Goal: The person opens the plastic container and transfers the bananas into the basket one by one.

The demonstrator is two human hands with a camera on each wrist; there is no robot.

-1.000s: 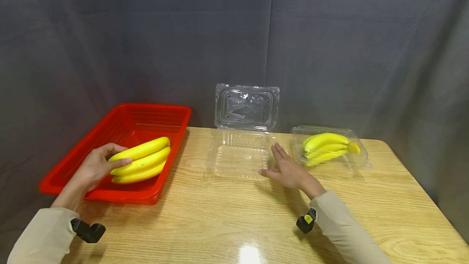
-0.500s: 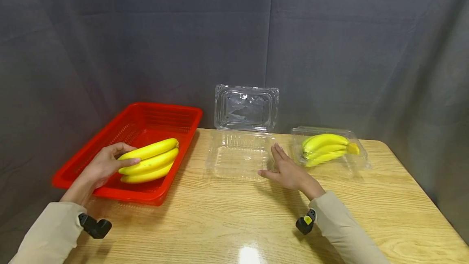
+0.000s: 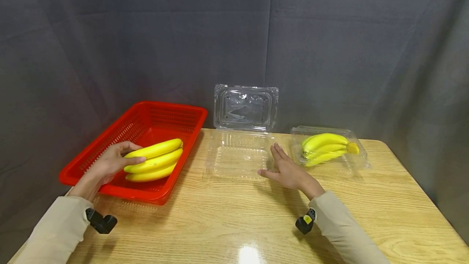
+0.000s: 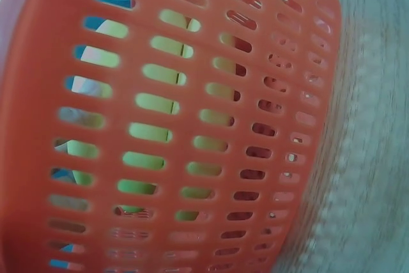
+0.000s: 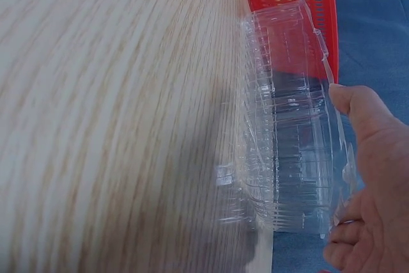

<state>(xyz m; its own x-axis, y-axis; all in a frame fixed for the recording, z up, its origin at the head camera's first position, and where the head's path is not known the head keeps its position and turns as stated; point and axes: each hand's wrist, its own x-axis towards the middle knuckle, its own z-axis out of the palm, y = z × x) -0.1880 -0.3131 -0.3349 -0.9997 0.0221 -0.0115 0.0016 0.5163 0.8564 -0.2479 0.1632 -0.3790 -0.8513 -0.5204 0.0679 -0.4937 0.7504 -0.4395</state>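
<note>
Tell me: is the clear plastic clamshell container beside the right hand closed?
No, the clear plastic clamshell container lies open, lid upright.

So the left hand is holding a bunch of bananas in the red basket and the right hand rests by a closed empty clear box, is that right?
Not quite. The empty clear box is open, not closed: the head view shows its lid standing upright behind the tray. The rest holds: the left hand grips the bunch of bananas in the red basket, and the right hand rests beside the box.
</note>
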